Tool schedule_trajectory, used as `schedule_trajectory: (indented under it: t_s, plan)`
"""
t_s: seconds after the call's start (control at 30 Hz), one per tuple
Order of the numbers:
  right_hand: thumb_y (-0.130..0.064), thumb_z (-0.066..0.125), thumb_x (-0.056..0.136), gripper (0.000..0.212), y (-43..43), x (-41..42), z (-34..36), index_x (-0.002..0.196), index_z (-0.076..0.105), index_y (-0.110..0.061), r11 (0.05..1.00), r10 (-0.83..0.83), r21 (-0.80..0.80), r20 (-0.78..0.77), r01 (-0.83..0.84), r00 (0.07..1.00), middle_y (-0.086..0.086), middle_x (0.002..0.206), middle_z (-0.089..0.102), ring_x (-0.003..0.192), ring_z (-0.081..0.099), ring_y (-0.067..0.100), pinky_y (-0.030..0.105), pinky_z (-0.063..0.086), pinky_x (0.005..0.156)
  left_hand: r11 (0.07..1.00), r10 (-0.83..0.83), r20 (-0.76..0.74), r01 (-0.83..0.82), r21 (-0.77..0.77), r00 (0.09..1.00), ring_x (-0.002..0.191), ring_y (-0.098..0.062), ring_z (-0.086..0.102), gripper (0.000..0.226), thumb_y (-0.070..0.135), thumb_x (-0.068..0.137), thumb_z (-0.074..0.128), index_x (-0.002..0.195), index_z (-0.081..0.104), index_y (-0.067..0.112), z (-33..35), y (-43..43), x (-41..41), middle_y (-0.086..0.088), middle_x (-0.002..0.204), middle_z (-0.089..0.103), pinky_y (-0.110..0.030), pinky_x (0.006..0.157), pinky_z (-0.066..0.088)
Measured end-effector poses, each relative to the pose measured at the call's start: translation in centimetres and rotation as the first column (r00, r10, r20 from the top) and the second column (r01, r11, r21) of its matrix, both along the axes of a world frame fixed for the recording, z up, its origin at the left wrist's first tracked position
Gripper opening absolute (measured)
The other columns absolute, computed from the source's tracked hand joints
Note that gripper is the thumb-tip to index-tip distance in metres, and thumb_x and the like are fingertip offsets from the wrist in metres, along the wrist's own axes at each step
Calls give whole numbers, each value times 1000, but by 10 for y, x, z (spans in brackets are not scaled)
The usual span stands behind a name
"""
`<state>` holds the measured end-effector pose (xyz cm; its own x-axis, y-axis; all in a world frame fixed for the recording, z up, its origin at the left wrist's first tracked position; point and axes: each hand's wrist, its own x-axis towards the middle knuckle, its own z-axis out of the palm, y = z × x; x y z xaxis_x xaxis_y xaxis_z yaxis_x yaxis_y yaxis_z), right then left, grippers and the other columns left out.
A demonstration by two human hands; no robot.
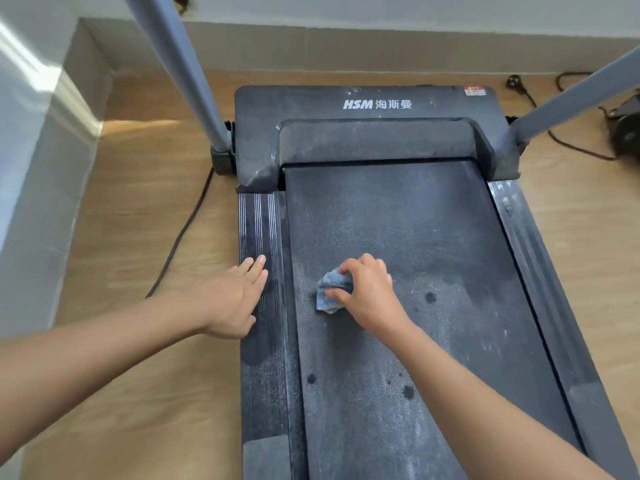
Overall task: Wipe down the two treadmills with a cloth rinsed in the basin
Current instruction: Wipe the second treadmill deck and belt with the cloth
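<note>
A dusty black treadmill (381,140) fills the middle of the view, its belt (415,237) running toward me with dark wet spots on it. My right hand (367,292) grips a crumpled blue cloth (329,292) and holds it down on the left part of the belt. My left hand (235,299) lies flat with straight fingers on the ribbed left side rail (259,223). The basin and a second treadmill are out of view.
Two grey uprights (180,64) (568,102) rise from the treadmill's front corners. A black power cable (183,233) runs along the wooden floor left of the deck. More cable and a plug (516,81) lie at the far right by a dark wheeled object (627,129). A white wall stands left.
</note>
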<state>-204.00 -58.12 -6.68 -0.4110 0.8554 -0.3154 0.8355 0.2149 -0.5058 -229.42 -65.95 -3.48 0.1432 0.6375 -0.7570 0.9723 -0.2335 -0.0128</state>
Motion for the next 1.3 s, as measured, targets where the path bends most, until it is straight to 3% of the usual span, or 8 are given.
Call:
schedule_trajectory:
  t_s: [0.2, 0.3, 0.37, 0.57, 0.67, 0.8, 1.07, 1.3]
  plan:
    - [-42, 73, 96, 27, -11, 5, 51, 92, 58, -20, 951, -289, -213, -364, 223, 885, 3, 81, 64, 66, 51, 9, 24, 43, 60, 892, 263, 468, -397, 215, 844, 153, -14, 37, 73, 42, 105, 57, 167, 21, 27, 12, -13, 4, 4, 170, 34, -34, 124, 34]
    - [-39, 74, 98, 26, -26, 2, 70, 102, 63, -15, 860, -480, -446, -538, 250, 693, 18, 99, 73, 81, 67, 21, 43, 58, 75, 640, 491, 848, -743, -196, 199, 139, 2, 52, 70, 32, 103, 68, 161, 30, 41, 24, -20, 21, 18, 152, 56, -31, 119, 42]
    - [-32, 70, 100, 29, -35, 1, 77, 115, 63, -9, 748, -617, -644, -584, 161, 528, 24, 114, 73, 94, 70, 30, 54, 62, 82, 500, 580, 791, -682, -534, -193, 131, -8, 63, 66, 23, 100, 68, 158, 39, 32, 37, -22, 33, 9, 142, 67, -35, 113, 49]
    - [-24, 58, 104, 34, -53, 1, 84, 131, 57, -3, 609, -742, -793, -559, 24, 369, 16, 115, 75, 94, 72, 24, 36, 60, 74, 356, 617, 606, -508, -784, -502, 108, -27, 68, 42, 20, 92, 72, 129, 67, 1, 54, -27, 48, -18, 124, 74, -41, 107, 55]
    - [-24, 65, 102, 30, -61, 0, 75, 127, 57, -9, 656, -704, -738, -524, 156, 480, 12, 113, 77, 94, 74, 20, 36, 59, 79, 397, 579, 679, -571, -719, -452, 102, -25, 66, 31, 19, 94, 78, 112, 67, -4, 51, -28, 49, -16, 106, 72, -37, 99, 59]
    - [-50, 75, 92, 36, -75, -4, 72, 116, 57, -30, 891, -453, -240, -552, 386, 700, -7, 120, 64, 116, 62, 8, 28, 51, 95, 494, 530, 784, -634, -596, -324, 83, -13, 64, 19, 21, 98, 72, 100, 65, 3, 51, -29, 46, -6, 91, 70, -24, 79, 54]
    - [-10, 73, 97, 14, -86, -25, 69, 110, 74, -14, 867, -439, -482, -613, 130, 657, 5, 102, 80, 94, 77, 19, 41, 62, 86, 620, 443, 894, -700, -356, -63, 78, -16, 67, 4, 15, 100, 67, 99, 63, 15, 50, -29, 19, -11, 91, 77, -28, 73, 55]
    - [-2, 47, 77, 48, -76, -8, 62, 112, 72, -23, 904, -307, -421, -527, 70, 793, -1, 105, 79, 98, 74, 27, 42, 53, 86, 746, 282, 910, -666, -10, 303, 74, -8, 60, 9, 20, 104, 64, 97, 68, 23, 71, -11, 4, 7, 89, 71, -18, 69, 47]
